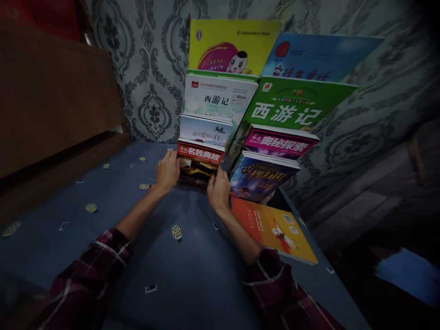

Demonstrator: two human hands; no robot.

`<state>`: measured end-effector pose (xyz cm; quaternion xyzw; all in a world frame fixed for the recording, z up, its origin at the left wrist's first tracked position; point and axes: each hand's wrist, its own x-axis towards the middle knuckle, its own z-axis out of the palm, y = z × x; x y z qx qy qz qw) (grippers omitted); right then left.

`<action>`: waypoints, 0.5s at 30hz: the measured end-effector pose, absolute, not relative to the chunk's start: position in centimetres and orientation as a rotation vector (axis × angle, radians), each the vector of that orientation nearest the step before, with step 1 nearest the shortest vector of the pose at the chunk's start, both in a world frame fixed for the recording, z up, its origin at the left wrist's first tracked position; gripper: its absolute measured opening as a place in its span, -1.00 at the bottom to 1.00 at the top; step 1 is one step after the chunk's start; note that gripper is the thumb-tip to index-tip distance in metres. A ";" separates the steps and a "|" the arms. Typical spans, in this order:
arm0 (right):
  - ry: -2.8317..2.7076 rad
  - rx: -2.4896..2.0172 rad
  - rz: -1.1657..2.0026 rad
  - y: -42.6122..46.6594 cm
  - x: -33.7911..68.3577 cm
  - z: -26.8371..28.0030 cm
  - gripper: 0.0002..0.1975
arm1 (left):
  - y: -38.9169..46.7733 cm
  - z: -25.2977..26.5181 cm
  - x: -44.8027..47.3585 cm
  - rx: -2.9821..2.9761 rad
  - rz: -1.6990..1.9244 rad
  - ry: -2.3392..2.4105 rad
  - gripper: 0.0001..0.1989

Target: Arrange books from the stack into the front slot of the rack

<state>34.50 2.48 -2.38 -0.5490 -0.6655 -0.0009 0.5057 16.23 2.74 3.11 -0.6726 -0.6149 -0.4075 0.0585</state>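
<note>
Between my two hands stands a book with a red and dark cover (198, 166), at the front of the left row of upright books. My left hand (168, 169) is closed on its left edge, and my right hand (219, 188) grips its lower right edge. Right behind it are a pale blue-white book (205, 129), a white book (215, 98) and a tall yellow book (220, 39). Beside my right hand, a blue book with gold lettering (263, 178) fronts the right row. The fingers behind the red book are partly hidden.
The right row also holds a pink-purple book (280, 143), a green book (299, 103) and a blue book (326, 52). An orange book (275, 229) lies flat near the right edge of the blue patterned cloth (185, 261). A wooden panel (58, 91) stands left; patterned wallpaper (151, 105) is behind.
</note>
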 end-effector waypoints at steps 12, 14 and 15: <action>-1.609 -1.315 -0.002 2.8 34.7 -2.7 -0.47 | 2.7 3.0 16.2 -2.027 -1.225 -1.861 -0.83; -1.602 -1.301 0.003 2.9 34.7 -2.9 -0.46 | 2.6 3.1 16.1 -2.046 -1.232 -1.878 -0.83; -1.600 -1.292 0.007 2.9 34.7 -3.0 -0.46 | 2.5 3.2 16.0 -2.056 -1.236 -1.886 -0.83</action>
